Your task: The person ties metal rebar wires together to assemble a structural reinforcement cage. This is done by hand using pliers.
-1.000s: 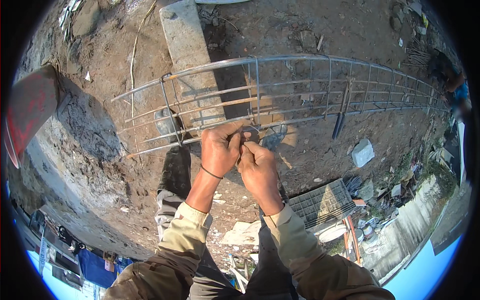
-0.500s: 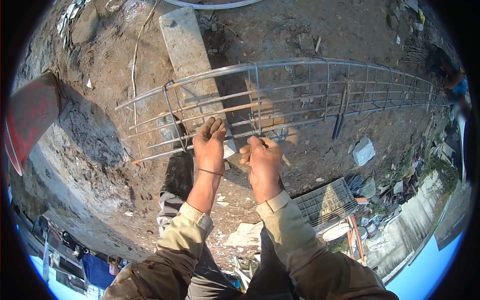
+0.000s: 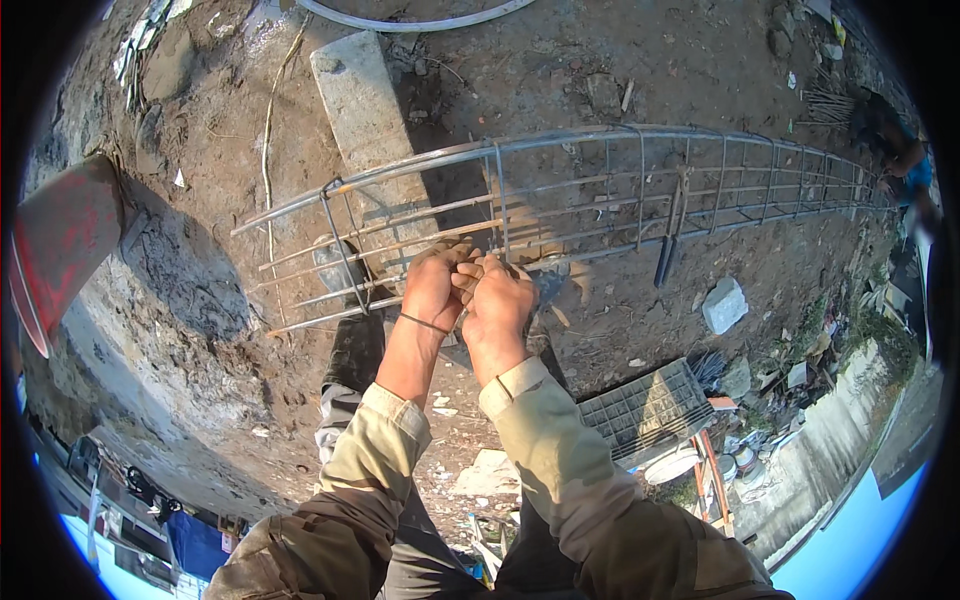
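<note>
A long rebar cage lies across the dirt ground, its near end over a concrete slab. A grey crate sits lower right, a white stone near it. Both hands meet at the cage's lower bars by a stirrup: the left hand is fisted over a bar, the right hand closed against it, seemingly pinching tie wire, too small to tell. The step looks like tying a joint; next calls for twisting tight while the bar is held steady.
</note>
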### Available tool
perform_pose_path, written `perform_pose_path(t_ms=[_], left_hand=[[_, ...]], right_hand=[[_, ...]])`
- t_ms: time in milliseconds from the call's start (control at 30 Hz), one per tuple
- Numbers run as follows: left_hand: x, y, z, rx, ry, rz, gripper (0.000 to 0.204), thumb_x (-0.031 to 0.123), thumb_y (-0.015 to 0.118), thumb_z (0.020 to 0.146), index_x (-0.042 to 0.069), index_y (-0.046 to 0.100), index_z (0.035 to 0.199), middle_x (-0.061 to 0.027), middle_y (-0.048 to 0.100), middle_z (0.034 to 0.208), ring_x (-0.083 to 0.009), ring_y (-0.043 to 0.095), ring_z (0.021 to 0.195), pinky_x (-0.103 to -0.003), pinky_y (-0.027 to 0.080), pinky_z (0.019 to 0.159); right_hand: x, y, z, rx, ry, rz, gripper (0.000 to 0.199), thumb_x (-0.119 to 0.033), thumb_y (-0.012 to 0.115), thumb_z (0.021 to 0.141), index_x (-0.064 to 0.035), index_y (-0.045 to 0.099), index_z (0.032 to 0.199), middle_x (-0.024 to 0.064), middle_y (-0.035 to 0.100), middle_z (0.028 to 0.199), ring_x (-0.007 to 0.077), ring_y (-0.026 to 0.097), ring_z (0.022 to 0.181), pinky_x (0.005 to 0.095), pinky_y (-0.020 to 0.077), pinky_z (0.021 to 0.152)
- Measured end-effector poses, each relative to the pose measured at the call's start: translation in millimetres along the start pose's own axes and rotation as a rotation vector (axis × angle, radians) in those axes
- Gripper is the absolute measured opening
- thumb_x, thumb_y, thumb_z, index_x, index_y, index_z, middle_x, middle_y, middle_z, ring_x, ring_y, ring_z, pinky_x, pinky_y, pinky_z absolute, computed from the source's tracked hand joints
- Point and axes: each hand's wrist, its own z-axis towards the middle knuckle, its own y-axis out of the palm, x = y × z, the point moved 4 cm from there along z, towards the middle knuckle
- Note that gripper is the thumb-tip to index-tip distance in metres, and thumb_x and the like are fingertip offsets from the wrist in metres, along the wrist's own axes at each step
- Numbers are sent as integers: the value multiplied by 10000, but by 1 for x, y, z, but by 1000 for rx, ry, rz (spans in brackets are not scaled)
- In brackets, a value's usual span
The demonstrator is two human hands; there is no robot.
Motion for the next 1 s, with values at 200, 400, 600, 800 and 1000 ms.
perform_pose_path(t_ms=[200,400,600,800,1000], left_hand=[[0,27,-3,-161,-29,246,336,98,506,1005,-43,608,1293,-66,695,918,-76,515,521,-205,398,401],[-25,46,6,-25,139,182,198,163,584,1026,2,627,1132,-126,713,983,-129,565,486,-274,463,356],[-39,45,21,163,448,219,127,50,689,956,8,639,1065,-96,695,909,-135,678,786,-251,566,589],[-43,47,23,193,647,299,106,63,677,973,-13,658,1044,-66,702,927,-116,655,765,-255,549,667],[-42,39,30,229,662,314,141,74,704,954,-21,672,1055,-43,699,906,-99,637,770,-249,529,669]], right_hand=[[-22,-7,-1,-214,-29,-73,187,-118,575,1029,10,635,906,71,611,716,140,509,494,297,460,487],[-43,-36,17,-395,-66,-202,166,-94,600,1009,33,659,920,59,592,662,128,507,464,290,454,449],[-74,-38,13,-475,-399,-743,145,-86,630,978,41,678,928,85,641,685,153,580,517,298,469,499],[-134,24,-20,-500,-947,-1038,181,-155,734,868,4,718,952,197,705,824,337,702,752,384,538,668],[-123,77,0,-617,-1244,-1846,285,-184,780,766,30,723,945,218,697,780,427,678,769,471,538,748]])
